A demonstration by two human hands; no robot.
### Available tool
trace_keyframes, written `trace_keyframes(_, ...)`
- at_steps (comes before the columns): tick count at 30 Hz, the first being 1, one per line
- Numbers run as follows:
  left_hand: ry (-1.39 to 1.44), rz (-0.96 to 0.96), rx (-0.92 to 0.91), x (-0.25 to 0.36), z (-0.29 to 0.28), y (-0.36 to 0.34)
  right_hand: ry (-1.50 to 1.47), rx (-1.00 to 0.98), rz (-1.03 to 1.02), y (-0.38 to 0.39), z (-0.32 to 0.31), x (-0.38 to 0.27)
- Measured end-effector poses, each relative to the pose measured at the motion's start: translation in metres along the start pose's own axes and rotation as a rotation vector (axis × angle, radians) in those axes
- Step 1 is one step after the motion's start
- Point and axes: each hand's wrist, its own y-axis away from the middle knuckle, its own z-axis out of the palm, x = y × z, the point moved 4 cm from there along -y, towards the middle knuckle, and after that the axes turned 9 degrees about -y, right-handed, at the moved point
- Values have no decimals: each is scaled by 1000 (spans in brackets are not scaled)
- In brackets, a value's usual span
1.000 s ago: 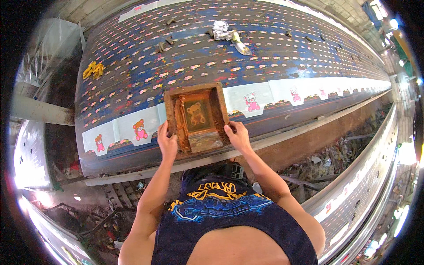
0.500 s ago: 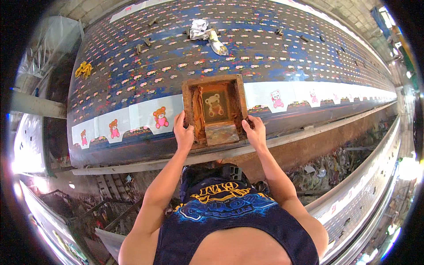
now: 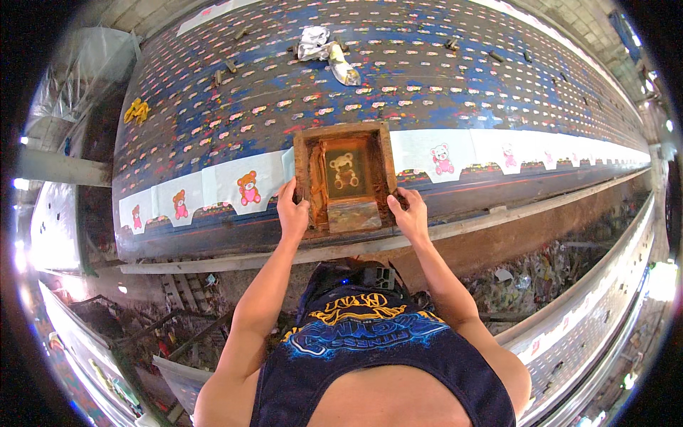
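A wooden screen-printing frame [image 3: 304,160], stained brown, lies over the row of white cut pieces along the near edge of a long table. Inside it, a dark mesh [image 3: 356,186] carries a pale teddy bear shape. A worn greyish flat piece [image 3: 353,215] spans the frame's near end. My left hand [image 3: 292,211] grips the left side near the close corner, and my right hand [image 3: 409,213] clasps the right side, thumb on top. Left of the frame, a white piece [image 3: 265,174] bears a brown-and-pink bear. Right of it, another white piece [image 3: 420,146] shows a bear with pink parts and a pale head.
The long dark table [image 3: 213,164] is covered with small printed marks and blue smears. Farther back lie a crumpled white cloth [image 3: 313,44], a yellow cloth [image 3: 136,110] and several small dark blocks [image 3: 231,66]. A rail [image 3: 455,225] runs along the near edge, with litter [image 3: 523,274] beyond it.
The view has shifted slightly, and a little more of the white piece just left of the frame shows. Both hands keep their hold on the frame.
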Motion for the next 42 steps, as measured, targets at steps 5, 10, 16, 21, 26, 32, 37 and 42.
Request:
trace_keyframes(5, 75, -24, -26, 3, -3, 0, 142, -43, -346, 20, 4, -31)
trace_keyframes(10, 85, -21, -60, -2, -1, -2, 337, -457, -719, 51, 34, -74)
trace_keyframes(16, -3, 45, -53, -4, -1, -4, 422, -256, -723, 29, 60, -73)
trace_keyframes(21, -17, 68, -62, -1, -3, -3, 410, -287, -766, 33, 55, -74)
trace_keyframes(26, -15, 65, -80, -3, -2, -3, 404, -235, -842, 25, 60, -65)
trace_keyframes(32, -41, 78, -86, -13, 1, -3, 427, -157, -856, -71, 90, -77)
trace_keyframes(37, -32, 56, -128, -6, -1, -4, 386, -212, -702, -119, 88, -106)
trace_keyframes(42, -25, 65, -114, -7, 0, -4, 411, -202, -721, -85, 88, -80)
